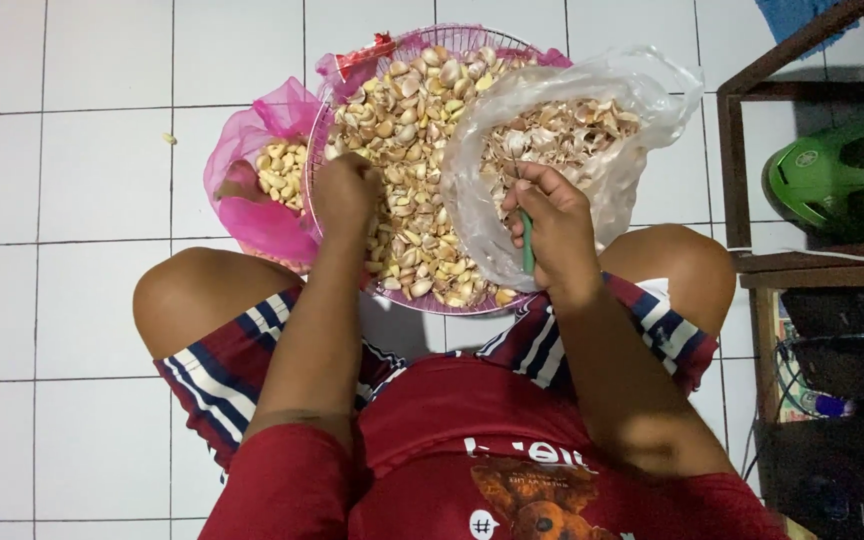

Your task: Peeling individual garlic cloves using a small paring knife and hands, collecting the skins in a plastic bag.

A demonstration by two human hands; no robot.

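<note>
the left hand (pixel 344 192) is curled into the heap of unpeeled garlic cloves (pixel 407 150) in the pink basket (pixel 422 40), though whether it grips one cannot be told. the right hand (pixel 550 225), just right, is closed round a green-handled knife (pixel 527 245) over the clear bag of skins (pixel 572 130). best to take one clove only and keep the blade off the thin plastic.

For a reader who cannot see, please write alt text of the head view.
A seated person's left hand reaches into a pink basket of garlic cloves; the right hand grips a green-handled tool over a clear bag of peels.
</note>
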